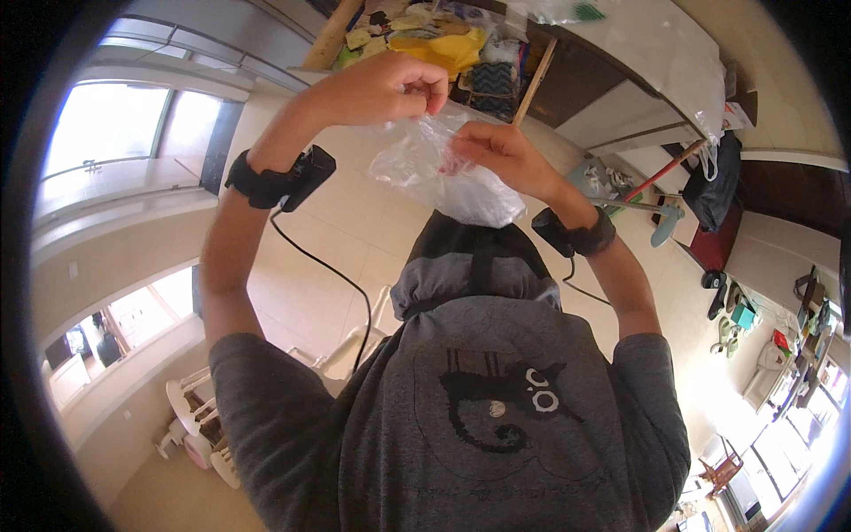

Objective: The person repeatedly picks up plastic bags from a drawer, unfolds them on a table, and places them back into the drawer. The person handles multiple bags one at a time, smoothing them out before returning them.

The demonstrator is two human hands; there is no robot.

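Note:
A crumpled clear plastic bag hangs in front of my chest, between my two hands. The fingertips of my left hand pinch its gathered upper end. Lower and to the right, my right hand grips the side of the same bag, with some fingertips showing blurred through the film. The bag's contents, if any, cannot be made out. Each wrist wears a black strap with a small box and a cable.
Ahead is an open compartment with a yellow plastic bag and mixed packets. A film-covered tabletop stands at upper right, near a red-handled stick and a hanging black bag. White chairs are at left; slippers lie at right.

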